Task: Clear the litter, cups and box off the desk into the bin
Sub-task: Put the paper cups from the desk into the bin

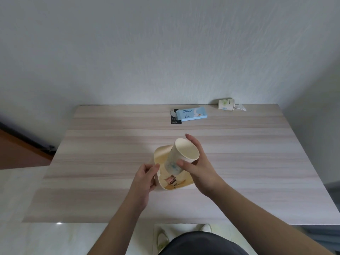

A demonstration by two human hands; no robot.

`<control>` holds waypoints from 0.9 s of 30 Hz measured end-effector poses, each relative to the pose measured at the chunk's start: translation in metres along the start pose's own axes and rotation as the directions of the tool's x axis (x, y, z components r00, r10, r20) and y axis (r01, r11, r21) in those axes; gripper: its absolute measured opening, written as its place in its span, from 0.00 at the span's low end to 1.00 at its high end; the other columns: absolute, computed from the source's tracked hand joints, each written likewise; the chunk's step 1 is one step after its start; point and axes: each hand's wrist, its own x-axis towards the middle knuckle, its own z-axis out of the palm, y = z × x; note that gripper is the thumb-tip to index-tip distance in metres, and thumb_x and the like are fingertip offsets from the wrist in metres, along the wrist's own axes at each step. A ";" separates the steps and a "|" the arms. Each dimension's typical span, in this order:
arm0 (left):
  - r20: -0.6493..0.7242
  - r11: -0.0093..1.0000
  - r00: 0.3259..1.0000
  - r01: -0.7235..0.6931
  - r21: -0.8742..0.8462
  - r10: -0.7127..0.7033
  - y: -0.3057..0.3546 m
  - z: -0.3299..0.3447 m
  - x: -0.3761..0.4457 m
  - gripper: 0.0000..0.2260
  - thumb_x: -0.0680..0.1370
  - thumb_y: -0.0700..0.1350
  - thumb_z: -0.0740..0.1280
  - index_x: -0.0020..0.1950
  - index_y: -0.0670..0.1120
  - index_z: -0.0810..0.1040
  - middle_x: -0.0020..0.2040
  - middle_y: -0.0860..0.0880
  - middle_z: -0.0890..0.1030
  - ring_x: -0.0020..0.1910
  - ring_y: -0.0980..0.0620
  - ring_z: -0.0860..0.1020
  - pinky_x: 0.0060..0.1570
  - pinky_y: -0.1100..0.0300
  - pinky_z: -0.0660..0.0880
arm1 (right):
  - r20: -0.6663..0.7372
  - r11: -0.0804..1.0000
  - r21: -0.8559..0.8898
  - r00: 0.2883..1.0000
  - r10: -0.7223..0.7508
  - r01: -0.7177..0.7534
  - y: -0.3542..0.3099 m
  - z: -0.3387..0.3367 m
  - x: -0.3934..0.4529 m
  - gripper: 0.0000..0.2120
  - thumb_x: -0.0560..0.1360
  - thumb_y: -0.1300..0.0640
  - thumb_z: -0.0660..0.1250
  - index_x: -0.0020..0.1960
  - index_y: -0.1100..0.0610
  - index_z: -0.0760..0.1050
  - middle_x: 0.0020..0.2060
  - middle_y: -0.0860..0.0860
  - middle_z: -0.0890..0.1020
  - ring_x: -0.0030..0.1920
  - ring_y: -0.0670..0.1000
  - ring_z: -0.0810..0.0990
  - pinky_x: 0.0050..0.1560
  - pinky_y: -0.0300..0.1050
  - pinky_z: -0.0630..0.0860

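Note:
A small cream bin [160,153] stands on the desk's middle, with some litter showing at its bottom. My right hand [197,166] grips a white paper cup [181,155] tilted over the bin, its open mouth facing up and away. My left hand [146,176] holds the bin's near left rim. At the desk's back lies a light blue box [192,114] on top of a black card [175,119]. A second paper cup [226,104] lies on its side at the back right, with crumpled white litter [241,107] beside it.
The pale wood desk [110,162] meets a white wall at its back. Glossy floor and my light shoes [162,238] show below the front edge. A dark skirting runs along the left.

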 end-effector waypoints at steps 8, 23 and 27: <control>0.002 1.000 1.000 0.023 0.017 -0.023 -0.001 -0.002 -0.002 0.09 0.77 0.48 0.68 0.48 0.43 0.73 0.33 0.47 0.70 0.37 0.47 0.68 0.36 0.55 0.64 | -0.006 0.848 -0.526 0.997 -0.078 0.063 -0.007 0.000 0.005 0.31 0.62 0.44 0.77 0.62 0.42 0.70 0.56 0.42 0.76 0.58 0.43 0.74 0.58 0.39 0.73; 0.039 0.996 0.998 0.036 0.083 -0.039 0.004 -0.010 -0.011 0.09 0.78 0.45 0.67 0.49 0.40 0.72 0.29 0.50 0.67 0.25 0.55 0.64 0.25 0.63 0.60 | 0.240 0.060 -0.969 0.971 0.012 0.239 0.016 0.007 0.015 0.38 0.66 0.60 0.71 0.72 0.54 0.60 0.66 0.52 0.66 0.63 0.53 0.69 0.57 0.43 0.70; 0.083 0.989 0.994 0.064 0.135 -0.075 0.004 -0.014 -0.013 0.11 0.78 0.46 0.67 0.51 0.40 0.72 0.29 0.50 0.69 0.27 0.54 0.65 0.27 0.62 0.61 | 0.262 -0.294 -0.927 0.963 -0.058 0.234 0.029 0.015 0.014 0.33 0.61 0.56 0.77 0.64 0.51 0.69 0.55 0.53 0.74 0.50 0.54 0.75 0.51 0.48 0.72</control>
